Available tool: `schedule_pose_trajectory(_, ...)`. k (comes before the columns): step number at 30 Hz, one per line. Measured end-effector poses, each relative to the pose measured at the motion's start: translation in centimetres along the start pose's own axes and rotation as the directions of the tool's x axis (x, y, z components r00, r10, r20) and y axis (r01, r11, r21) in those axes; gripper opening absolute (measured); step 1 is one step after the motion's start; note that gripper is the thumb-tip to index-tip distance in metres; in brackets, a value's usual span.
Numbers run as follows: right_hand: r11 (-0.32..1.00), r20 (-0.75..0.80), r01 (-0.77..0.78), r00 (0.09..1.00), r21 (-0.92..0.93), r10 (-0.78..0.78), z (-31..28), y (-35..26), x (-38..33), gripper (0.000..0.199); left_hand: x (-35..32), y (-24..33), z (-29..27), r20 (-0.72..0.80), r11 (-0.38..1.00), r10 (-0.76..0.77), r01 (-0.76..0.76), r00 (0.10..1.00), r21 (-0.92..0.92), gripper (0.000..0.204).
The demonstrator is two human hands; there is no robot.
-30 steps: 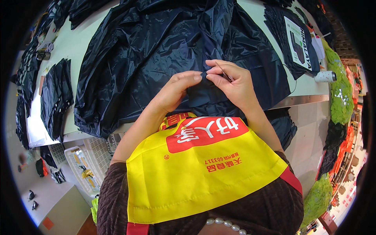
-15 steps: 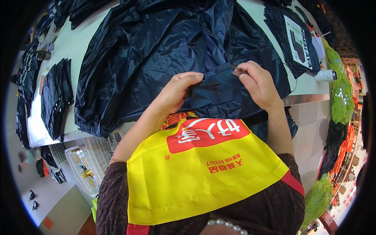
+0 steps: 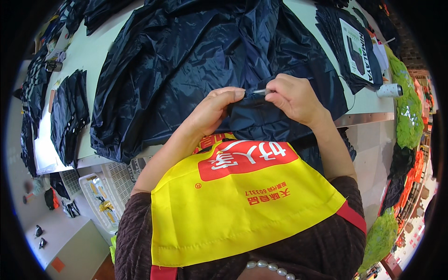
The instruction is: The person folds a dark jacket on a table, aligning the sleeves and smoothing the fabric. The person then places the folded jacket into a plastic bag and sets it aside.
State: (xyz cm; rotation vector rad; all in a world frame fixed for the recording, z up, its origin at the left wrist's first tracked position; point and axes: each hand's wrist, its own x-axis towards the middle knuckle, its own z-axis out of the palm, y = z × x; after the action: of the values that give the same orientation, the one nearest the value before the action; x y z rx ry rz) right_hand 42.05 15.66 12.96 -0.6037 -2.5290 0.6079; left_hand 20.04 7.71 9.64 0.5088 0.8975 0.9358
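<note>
Both hands are up at the near edge of the table [image 3: 93,56], working on a big heap of dark navy fabric [image 3: 186,60] that spreads from the centre out toward 12 o'clock. The left hand [image 3: 214,109] has its fingers closed together, pinching a fold of the fabric right at the middle. The right hand [image 3: 294,98] sits just at its 3 o'clock, fingers clamped on a small metal tool [image 3: 261,92] whose tip points at the left thumb and touches the cloth. Can't tell what kind of tool it is, too small.

A yellow apron [image 3: 238,200] with a red patch fills the 6 o'clock side. Stacks of cut dark pieces [image 3: 70,112] lie at 9 o'clock, a white spool [image 3: 389,90] sits at 3 o'clock, and there's a white basket [image 3: 100,200] down at 8 o'clock, below the table.
</note>
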Motion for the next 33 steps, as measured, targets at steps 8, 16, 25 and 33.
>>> schedule_pose_trajectory(8, 0.832, 0.119, -0.266, 0.964, 0.487, 0.239, 1.3, 1.6, 0.4, 0.042, -0.4, 0.3, -1.6, 0.25, 0.997, 0.045, -0.057, 0.967, 0.041, 0.025)
schedule_pose_trajectory(16, 0.949, -0.266, 0.18, 0.931, -0.258, -0.248, 1.9, -0.5, 2.2, 0.041, -2.7, 0.3, -1.3, 0.605, 0.006, 0.426, -0.671, 0.673, 0.742, 0.052)
schedule_pose_trajectory(25, 0.909, -0.417, -0.228, 0.831, 0.349, 0.369, 5.2, -1.0, 4.8, 0.02, 4.1, 2.4, 0.4, -0.319, 0.575, 0.81, -0.557, 0.492, 0.599, 0.023)
schedule_pose_trajectory(33, 0.52, -0.23, -0.298, 0.649, 0.801, 0.726, 7.2, 0.9, 3.2, 0.017, 0.7, 2.1, 1.1, 0.054, 0.271, 0.915, -0.71, 0.4, 0.65, 0.02)
